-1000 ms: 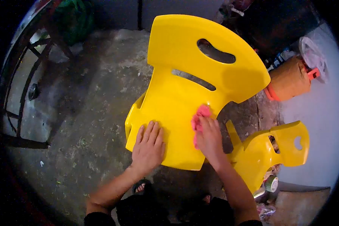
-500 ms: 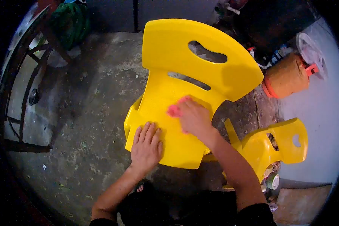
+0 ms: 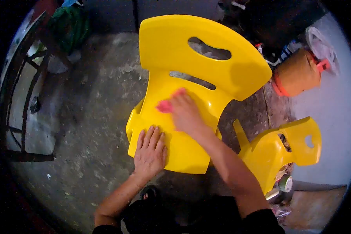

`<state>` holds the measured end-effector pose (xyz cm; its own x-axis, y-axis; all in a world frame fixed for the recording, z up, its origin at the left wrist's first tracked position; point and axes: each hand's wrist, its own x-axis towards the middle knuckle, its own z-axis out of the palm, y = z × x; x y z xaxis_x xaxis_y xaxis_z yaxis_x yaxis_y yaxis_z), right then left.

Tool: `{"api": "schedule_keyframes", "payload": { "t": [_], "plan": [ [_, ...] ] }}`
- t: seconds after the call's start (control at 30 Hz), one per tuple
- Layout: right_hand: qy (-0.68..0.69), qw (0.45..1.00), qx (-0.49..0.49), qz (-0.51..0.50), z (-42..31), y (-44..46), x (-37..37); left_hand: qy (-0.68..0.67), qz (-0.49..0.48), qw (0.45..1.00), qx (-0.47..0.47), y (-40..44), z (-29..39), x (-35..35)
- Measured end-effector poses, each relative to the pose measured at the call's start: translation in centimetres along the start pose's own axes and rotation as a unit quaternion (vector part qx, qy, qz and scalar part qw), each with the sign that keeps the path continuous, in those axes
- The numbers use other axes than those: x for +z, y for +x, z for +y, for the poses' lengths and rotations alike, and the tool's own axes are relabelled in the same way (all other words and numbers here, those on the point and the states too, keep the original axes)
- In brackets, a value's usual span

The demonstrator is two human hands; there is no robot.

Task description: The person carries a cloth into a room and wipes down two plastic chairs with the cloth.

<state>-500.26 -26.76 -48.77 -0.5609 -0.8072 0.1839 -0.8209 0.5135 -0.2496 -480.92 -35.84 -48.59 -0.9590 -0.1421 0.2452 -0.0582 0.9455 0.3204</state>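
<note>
A yellow plastic chair (image 3: 183,150) stands in front of me, its seat toward me and its slotted backrest at the far side. My left hand (image 3: 150,152) lies flat on the seat's near left part, fingers stretched out. Around the middle of the seat, my right hand (image 3: 186,113) presses a pink cloth (image 3: 165,106) onto the yellow surface. Bits of the cloth stick out past the fingers, and the palm hides the rest.
A second yellow chair (image 3: 269,156) stands at the right, close to my right forearm. Behind it are an orange gas cylinder (image 3: 298,74) and a pale wall (image 3: 331,105). A dark metal frame (image 3: 25,113) stands at the left on the worn concrete floor (image 3: 93,117).
My right hand has slid the pink cloth leftward and slightly away from me across the seat. My left hand stays on the seat. The view has shifted slightly.
</note>
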Motion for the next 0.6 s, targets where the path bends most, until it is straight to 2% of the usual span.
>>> {"api": "schedule_keyframes", "payload": {
  "t": [0.03,0.13,0.17,0.23,0.3,0.4,0.5,0.6],
  "plan": [
    [0.010,0.998,-0.034,0.061,-0.8,2.1,2.2,0.004,0.004,1.000,0.002,0.0,-0.1,0.0],
    [-0.003,0.997,-0.026,0.075,-2.8,4.2,2.6,0.004,0.016,1.000,-0.003,0.1,0.0,0.1],
    [0.050,0.996,-0.037,0.060,-1.8,2.9,1.6,0.000,0.018,1.000,-0.006,0.1,0.0,-0.1],
    [0.014,0.999,-0.036,0.025,1.0,-0.3,-1.4,-0.005,0.028,1.000,-0.012,0.0,0.2,-0.2],
    [-0.015,0.999,0.021,-0.018,4.0,-3.3,-5.2,-0.007,0.042,0.999,-0.014,0.0,0.2,0.0],
    [-0.077,0.995,0.056,0.014,4.3,-7.2,-6.6,-0.012,0.059,0.998,-0.019,-0.2,0.3,0.1],
    [0.026,0.975,0.209,0.065,1.2,-9.5,-6.2,-0.021,0.071,0.997,-0.031,-0.3,0.5,0.1],
    [0.133,0.956,0.256,0.043,-3.7,-11.7,-5.4,-0.034,0.094,0.993,-0.055,-0.1,0.3,1.1]
  ]
}}
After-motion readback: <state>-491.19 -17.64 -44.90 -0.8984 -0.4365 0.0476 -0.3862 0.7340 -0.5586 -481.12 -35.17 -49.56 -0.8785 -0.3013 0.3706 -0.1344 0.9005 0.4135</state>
